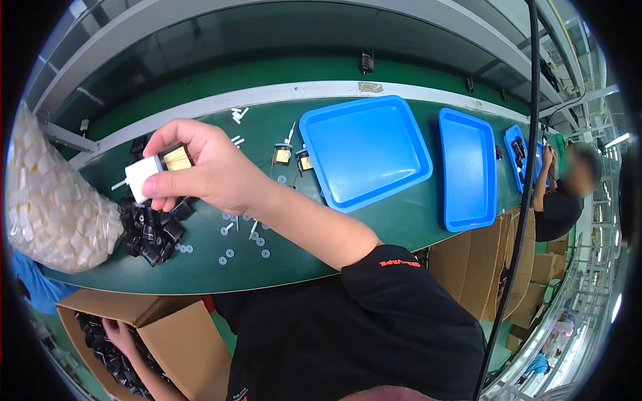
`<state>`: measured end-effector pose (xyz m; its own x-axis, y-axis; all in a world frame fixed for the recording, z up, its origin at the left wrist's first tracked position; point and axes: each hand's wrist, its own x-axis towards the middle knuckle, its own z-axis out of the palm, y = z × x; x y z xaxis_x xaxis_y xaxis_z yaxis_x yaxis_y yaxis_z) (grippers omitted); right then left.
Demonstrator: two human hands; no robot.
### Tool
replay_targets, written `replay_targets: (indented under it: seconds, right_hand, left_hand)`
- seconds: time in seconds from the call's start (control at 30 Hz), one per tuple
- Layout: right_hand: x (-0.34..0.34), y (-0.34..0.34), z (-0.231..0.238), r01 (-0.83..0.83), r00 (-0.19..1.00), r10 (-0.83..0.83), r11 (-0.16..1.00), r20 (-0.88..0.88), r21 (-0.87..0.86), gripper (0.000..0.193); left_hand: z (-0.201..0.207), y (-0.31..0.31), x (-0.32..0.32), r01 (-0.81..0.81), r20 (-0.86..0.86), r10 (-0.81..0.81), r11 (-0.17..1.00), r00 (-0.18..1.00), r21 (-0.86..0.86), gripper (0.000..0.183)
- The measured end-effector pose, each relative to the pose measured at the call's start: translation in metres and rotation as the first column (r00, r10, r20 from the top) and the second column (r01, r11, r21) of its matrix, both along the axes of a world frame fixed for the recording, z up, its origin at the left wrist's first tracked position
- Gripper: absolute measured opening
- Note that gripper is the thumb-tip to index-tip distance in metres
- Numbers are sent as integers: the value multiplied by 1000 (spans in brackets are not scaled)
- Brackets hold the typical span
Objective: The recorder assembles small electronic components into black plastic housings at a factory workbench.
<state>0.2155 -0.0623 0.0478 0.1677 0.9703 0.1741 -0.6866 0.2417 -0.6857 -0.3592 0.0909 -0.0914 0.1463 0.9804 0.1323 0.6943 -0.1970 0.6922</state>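
My right hand (207, 167) is raised over the left part of the green table, thumb and fingers closed around a small assembly. It has a white square block (142, 179) with a thin white tube sticking out, joined to a dark-framed part with a yellow face (177, 159). Below it lies a pile of black plastic parts (150, 230). Down at the lower left, my left hand (119, 335) reaches into an open cardboard box (187, 347) and touches the black parts (100, 344) inside. Its fingertips are partly hidden, so its grip is unclear.
Left of the pile stands a clear bag of white blocks (60, 200). Blue trays (381, 154) (468, 170) sit to the right. Clear washers (265, 254), white tubes (239, 115) and yellow-faced parts (282, 155) lie about. A black cable (528, 134) hangs at right, near a co-worker (562, 194).
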Motion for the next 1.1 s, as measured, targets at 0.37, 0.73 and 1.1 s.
replay_targets:
  seconds: [0.37,0.73,1.1]
  right_hand:
    - [-28,-9,-2,144,797,-213,976,565,165,28]
    - [-44,-25,18,118,704,-285,950,651,289,30]
    - [-51,-30,23,148,547,-316,948,775,282,26]
  left_hand:
    - [180,-94,144,256,927,-91,967,365,-6,47]
    - [163,-95,316,840,992,-89,542,93,-30,31]
    - [137,-89,325,817,936,-218,566,277,-110,39]
